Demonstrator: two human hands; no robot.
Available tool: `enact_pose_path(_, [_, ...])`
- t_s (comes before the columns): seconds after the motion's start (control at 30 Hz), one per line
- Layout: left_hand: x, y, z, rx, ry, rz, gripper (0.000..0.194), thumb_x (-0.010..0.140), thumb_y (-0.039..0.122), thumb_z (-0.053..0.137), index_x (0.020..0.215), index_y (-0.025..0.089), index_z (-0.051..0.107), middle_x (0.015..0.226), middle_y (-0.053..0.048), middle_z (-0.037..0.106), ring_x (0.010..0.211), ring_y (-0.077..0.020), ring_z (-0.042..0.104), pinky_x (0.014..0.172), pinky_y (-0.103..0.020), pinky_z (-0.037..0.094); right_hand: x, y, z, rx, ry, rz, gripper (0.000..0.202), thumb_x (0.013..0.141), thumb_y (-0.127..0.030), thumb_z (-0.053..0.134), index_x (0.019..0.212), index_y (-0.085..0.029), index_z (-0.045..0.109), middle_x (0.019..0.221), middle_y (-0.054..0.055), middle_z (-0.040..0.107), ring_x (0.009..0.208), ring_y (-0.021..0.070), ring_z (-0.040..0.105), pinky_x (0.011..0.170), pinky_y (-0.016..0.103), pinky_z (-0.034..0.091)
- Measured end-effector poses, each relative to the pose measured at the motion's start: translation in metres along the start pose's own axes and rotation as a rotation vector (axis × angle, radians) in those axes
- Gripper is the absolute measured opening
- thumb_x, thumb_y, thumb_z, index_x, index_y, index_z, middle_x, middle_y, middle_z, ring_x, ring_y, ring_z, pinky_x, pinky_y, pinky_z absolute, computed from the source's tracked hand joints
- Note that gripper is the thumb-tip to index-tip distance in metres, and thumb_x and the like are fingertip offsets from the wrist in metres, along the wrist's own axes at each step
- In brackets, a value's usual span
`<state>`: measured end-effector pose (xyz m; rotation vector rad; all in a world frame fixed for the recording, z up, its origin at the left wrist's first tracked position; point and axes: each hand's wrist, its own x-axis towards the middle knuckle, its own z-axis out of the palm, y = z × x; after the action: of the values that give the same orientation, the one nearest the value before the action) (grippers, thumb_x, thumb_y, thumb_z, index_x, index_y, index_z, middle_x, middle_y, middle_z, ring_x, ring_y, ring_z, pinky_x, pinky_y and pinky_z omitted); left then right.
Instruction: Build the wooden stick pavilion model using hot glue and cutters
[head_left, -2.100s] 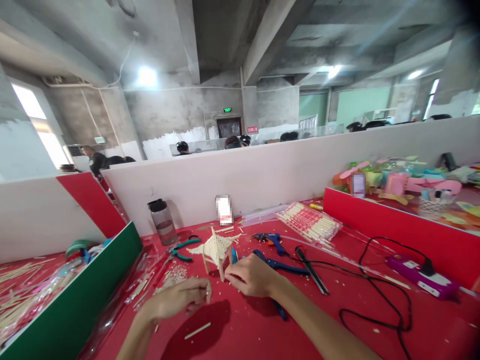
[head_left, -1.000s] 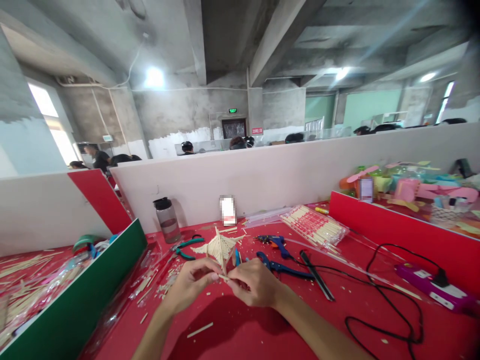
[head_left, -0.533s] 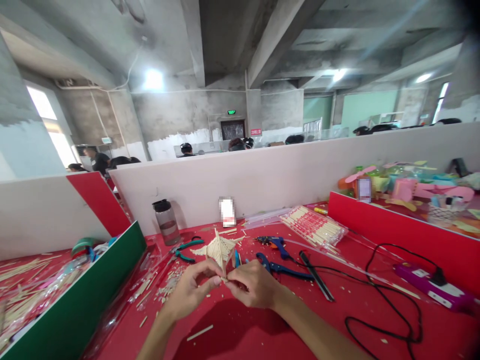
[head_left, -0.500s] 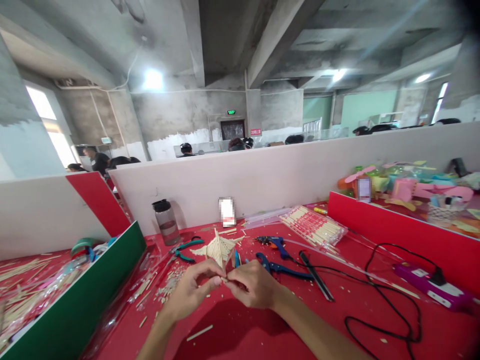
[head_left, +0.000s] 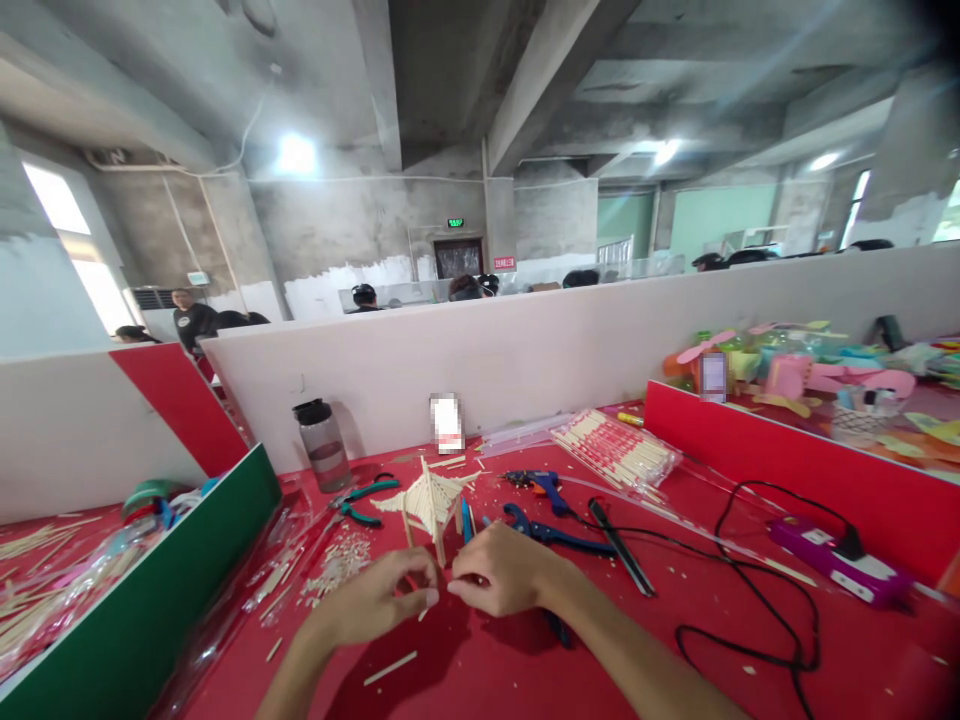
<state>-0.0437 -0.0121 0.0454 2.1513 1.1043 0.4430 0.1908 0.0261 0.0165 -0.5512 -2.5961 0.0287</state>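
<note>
Just in front of both hands stands a small stick model [head_left: 431,502] with a peaked, slatted roof and upright posts. My left hand [head_left: 379,598] is to the near left of its front post, thumb and fingers curled into a pinch; a tiny pale bit shows below the thumb, and I cannot tell if it is held. My right hand [head_left: 502,572] is closed too, its fingertips by the post, a small gap from the left hand. Whatever it holds is hidden. Blue-handled cutters [head_left: 562,538] lie behind and partly under the right hand.
Teal-handled pliers [head_left: 367,490] and a water bottle [head_left: 322,447] are to the left. Rightward lie a blue glue gun [head_left: 544,485], a black utility knife [head_left: 622,547], bagged sticks [head_left: 615,447] and a corded purple power strip [head_left: 840,563]. Stick scraps [head_left: 341,565] litter the red table.
My hands have parted slightly and come down toward me, away from the model. More of its front posts shows now. The view has shifted a little to the right.
</note>
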Motion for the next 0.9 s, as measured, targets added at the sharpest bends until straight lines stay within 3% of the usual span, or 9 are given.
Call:
enact_pose_path(0.13, [0.008,-0.014,0.012,0.093,0.052,0.016,0.018,0.092,0.035,0.056,0.093,0.019,0.064,0.1,-0.005,0.067,0.086,-0.0187,0.06,0.079,-0.027,0.046,-0.003,0.008,-0.004,0.001,-0.063,0.061,0.025,0.09,-0.027,0.059,0.067,-0.019,0.064,0.066,-0.001,0.07,0.058,0.0116,0.056,0.057,0.025,0.026])
enact_pose_path(0.27, [0.014,-0.015,0.019,0.06,0.058,0.065,0.019,0.093,0.034,0.055,0.093,0.019,0.066,0.102,-0.005,0.069,0.089,-0.0201,0.062,0.08,-0.027,0.046,-0.004,0.014,-0.006,0.006,-0.085,0.116,0.024,0.092,-0.027,0.058,0.071,-0.019,0.067,0.068,0.0,0.071,0.06,0.0125,0.059,0.058,0.025,0.028])
enact_pose_path(0.53, [0.023,-0.025,0.028,0.066,0.224,0.047,0.028,0.094,0.042,0.054,0.099,0.019,0.068,0.101,-0.007,0.072,0.092,-0.0233,0.064,0.085,-0.031,0.048,-0.003,0.016,-0.008,-0.003,-0.097,0.162,0.025,0.094,-0.027,0.056,0.074,-0.02,0.07,0.072,0.001,0.074,0.062,0.0134,0.06,0.061,0.025,0.03])
enact_pose_path(0.9, [0.023,-0.01,0.023,0.021,0.224,0.031,0.026,0.096,0.037,0.048,0.087,0.017,0.061,0.083,-0.003,0.064,0.077,-0.0181,0.058,0.073,-0.027,0.045,-0.002,0.013,0.0,0.045,-0.09,0.194,0.024,0.095,-0.038,0.058,0.088,-0.021,0.074,0.082,0.004,0.077,0.073,0.0166,0.068,0.064,0.024,0.035])
